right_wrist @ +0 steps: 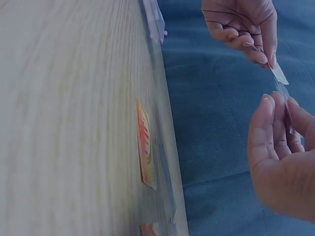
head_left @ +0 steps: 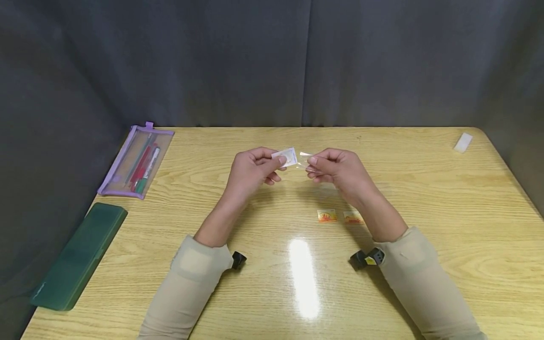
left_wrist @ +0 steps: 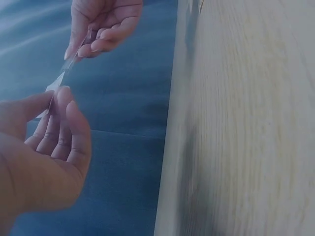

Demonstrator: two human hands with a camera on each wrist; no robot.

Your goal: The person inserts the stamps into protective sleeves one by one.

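Note:
My left hand [head_left: 253, 171] pinches a small pale printed card [head_left: 289, 157] between thumb and fingers, above the table. Facing it, my right hand [head_left: 340, 171] pinches a small clear plastic sleeve [head_left: 302, 162], its edge close to the card. In the right wrist view the card [right_wrist: 279, 74] and the clear sleeve [right_wrist: 282, 90] appear to meet or overlap; whether the card is inside cannot be told. Below the right hand, two small orange and yellow cards [head_left: 327, 216] [right_wrist: 144, 147] lie on the table, one partly behind the right wrist.
A mesh pouch with purple edges [head_left: 135, 163] holds several pens at the table's left. In front of it lies a dark green case [head_left: 80, 255]. A small white block [head_left: 463, 142] sits at the back right of the wooden table [head_left: 446, 198]. Dark curtains hang behind.

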